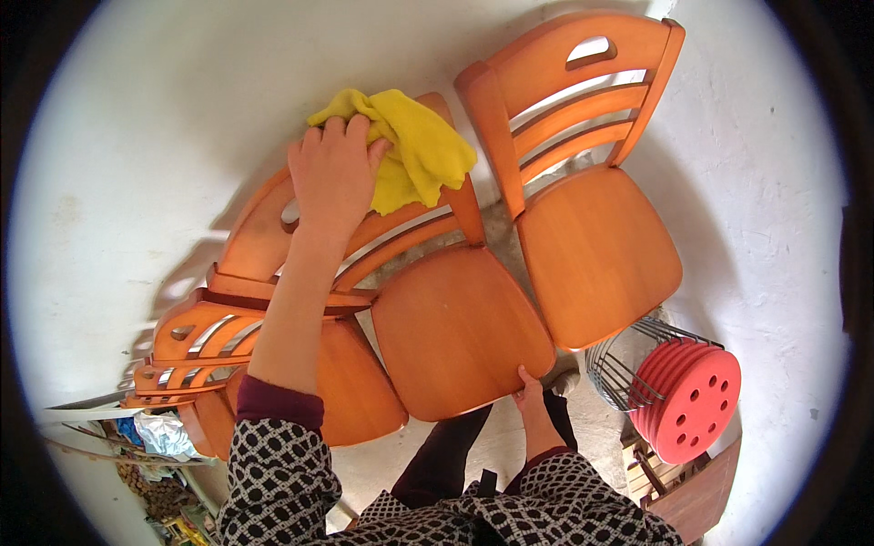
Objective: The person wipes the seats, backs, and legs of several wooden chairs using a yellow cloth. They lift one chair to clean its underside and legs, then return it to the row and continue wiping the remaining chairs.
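Observation:
My left hand is stretched out and grips a yellow cloth, which lies bunched over the top rail of a wooden chair's backrest. The cloth covers the right part of that rail. At the front edge of the same chair's seat, my right hand holds on with the thumb on top and the fingers partly hidden beneath. To the right stands a matching orange-brown wooden chair with a slatted back and a handle slot.
More matching chairs line the white wall on the left. Red round stools with metal legs lie stacked at the right, near a brown wooden board. Crumpled plastic bags and clutter sit at lower left.

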`<state>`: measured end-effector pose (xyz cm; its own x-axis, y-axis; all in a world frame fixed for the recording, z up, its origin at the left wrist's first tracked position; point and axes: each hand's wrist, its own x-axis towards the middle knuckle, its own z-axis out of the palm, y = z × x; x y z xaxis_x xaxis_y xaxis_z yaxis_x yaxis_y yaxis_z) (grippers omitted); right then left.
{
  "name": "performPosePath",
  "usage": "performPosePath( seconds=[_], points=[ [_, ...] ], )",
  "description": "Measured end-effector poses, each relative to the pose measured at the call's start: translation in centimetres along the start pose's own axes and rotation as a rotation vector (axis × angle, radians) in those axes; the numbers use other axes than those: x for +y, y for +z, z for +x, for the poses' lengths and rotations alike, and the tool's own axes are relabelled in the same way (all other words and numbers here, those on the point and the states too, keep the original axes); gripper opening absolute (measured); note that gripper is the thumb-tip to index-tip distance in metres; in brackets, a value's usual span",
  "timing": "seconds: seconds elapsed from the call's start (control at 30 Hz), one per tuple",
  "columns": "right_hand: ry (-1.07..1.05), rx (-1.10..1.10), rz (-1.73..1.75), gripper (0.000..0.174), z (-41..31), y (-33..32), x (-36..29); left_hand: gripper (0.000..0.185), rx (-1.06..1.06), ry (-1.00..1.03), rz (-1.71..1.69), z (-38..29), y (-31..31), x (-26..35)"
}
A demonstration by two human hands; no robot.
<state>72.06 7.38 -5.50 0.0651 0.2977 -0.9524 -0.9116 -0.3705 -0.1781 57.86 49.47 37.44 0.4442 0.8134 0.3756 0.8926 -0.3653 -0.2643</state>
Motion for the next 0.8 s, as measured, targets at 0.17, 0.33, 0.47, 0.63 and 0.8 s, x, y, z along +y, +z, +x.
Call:
performPosePath(
  seconds=[0.17,0.33,0.47,0.63,0.8],
  points=[
    [0.044,0.073,-0.049,0.063,-0.6,-0.2,-1.8,0.025,0.024,0.005,0.033,0.1,-1.0,0.8],
    [0.024,0.118,-0.073,0.063,-0.9,-0.4,-1.0,0.027,-0.027,-0.026,-0.001,-0.1,-1.7,-0.1],
    [0.034,0.007,-0.052,0.062,-1.0,-1.2,0.1,0.029,0.006,-0.053,-0.012,-1.0,-2.1,-1.4],
    [0.138,0.207,-0.527,0.036,-2.3,-2.0,-2.3,0.03,0.09,-0.111,-0.132,-1.9,-2.1,-2.7],
    [-0.314,-0.081,-1.123,0.021,-6.8,-1.0,-5.5,0.027,0.132,-0.144,-0.247,-2.6,-1.8,-3.3]
  ],
)
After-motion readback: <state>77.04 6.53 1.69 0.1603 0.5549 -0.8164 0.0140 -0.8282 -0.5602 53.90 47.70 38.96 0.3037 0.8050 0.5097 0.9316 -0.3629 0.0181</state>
